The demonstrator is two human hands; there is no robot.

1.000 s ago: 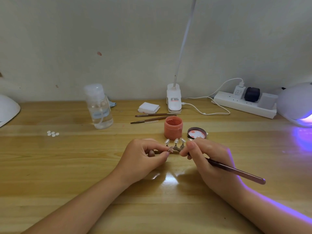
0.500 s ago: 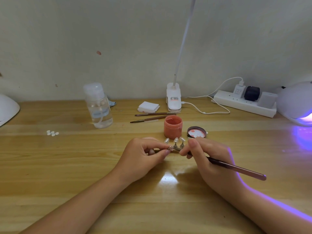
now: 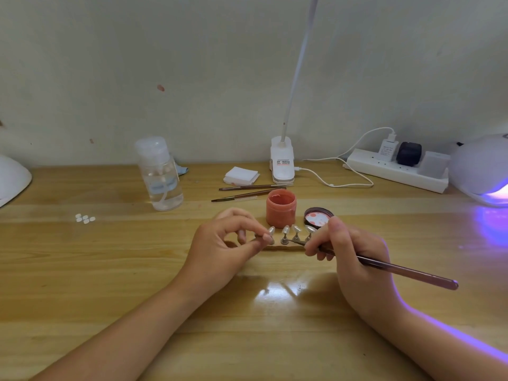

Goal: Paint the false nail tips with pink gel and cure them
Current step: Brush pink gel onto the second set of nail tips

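Note:
Several pale nail tips stand on small metal stems along a low wooden holder at the middle of the desk. My left hand pinches the leftmost tip's stem at the holder's left end. My right hand grips a long dark pink brush; its front end points left, low along the stems, and the bristles are hidden. Just behind the holder sits the open pink gel jar with its lid lying beside it. The curing lamp glows purple at the far right.
A clear pump bottle stands back left, with loose white nail tips further left. Two spare brushes, a stack of wipes, a clip lamp base and a power strip line the back. A white dome is at the left edge.
My hands have drawn slightly apart, so more of the tips and the holder show between them. The brush handle has tilted a little lower to the right.

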